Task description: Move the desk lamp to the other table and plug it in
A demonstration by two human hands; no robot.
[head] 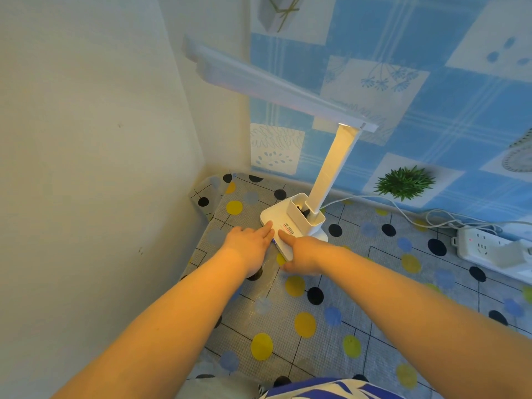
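Observation:
A white desk lamp (331,168) stands on a table with a dotted cloth (316,326), close to the corner of two walls. Its long head (273,84) reaches up and left, and warm light falls on the stem. My left hand (247,243) lies over the left edge of the lamp's base (277,221), fingers stretched onto its top. My right hand (305,254) clasps the near corner of the base, thumb on top. The lamp's white cable (403,211) runs right along the wall toward a white power strip (483,243).
A plain wall stands close on the left and blue patterned wallpaper behind. A green spiky plant (404,182) sits by the back wall. A white plug adapter (512,254) rests on the power strip near the right edge.

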